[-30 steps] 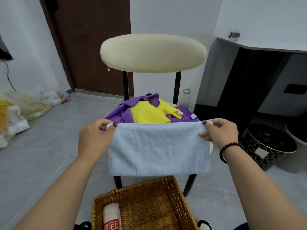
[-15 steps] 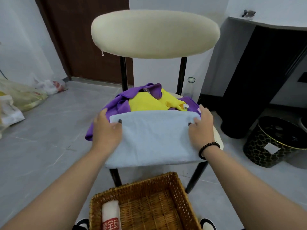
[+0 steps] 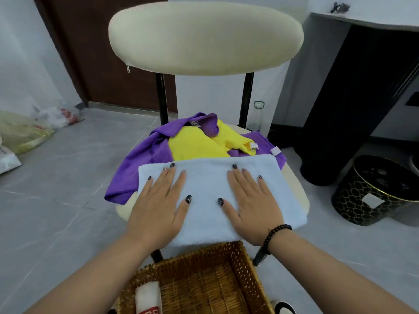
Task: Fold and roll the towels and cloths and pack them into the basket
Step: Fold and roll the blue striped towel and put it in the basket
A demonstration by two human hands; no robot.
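Wicker basket (image 3: 247, 266) sits on the floor nearest, a rolled white towel (image 3: 147, 298) lying at its left side. Just beyond it, a pale blue towel (image 3: 208, 189) lies flat on the front of the chair (image 3: 205, 37) seat. Both hands rest on it, palms down and fingers straight and spread: the left hand (image 3: 158, 207) on its left half, the right hand (image 3: 250, 206) on its right half. Behind the towel, a yellow cloth (image 3: 197, 143) is heaped over a purple cloth (image 3: 136, 166). A black tin (image 3: 371, 193) stands on the floor to the right.
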